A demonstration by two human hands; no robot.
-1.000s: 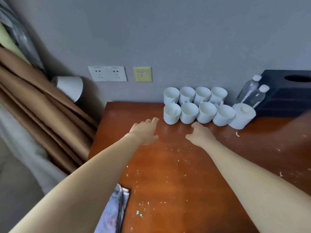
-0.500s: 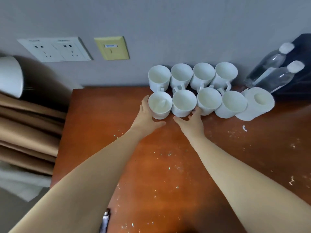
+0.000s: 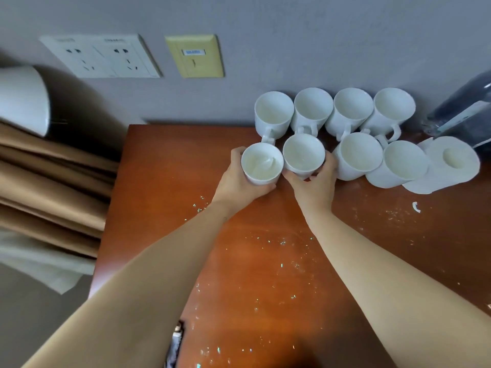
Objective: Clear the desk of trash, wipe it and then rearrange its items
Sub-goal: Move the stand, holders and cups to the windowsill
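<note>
Two front-row mugs are in your grasp: your left hand curls round the end mug, your right hand round the next mug, near the back edge of the desk, probably to clear them for wiping.

Looking like hotel room: desk standing against wall, mugs lining upper centre, curtain hanging left, sockets upper left.

Both arms are bare as far as they show: the left hand and right hand are uncovered, as are the left forearm and right forearm. A strip of pale blue-white mottled fabric shows below them; I cannot tell whether it is worn.
</note>
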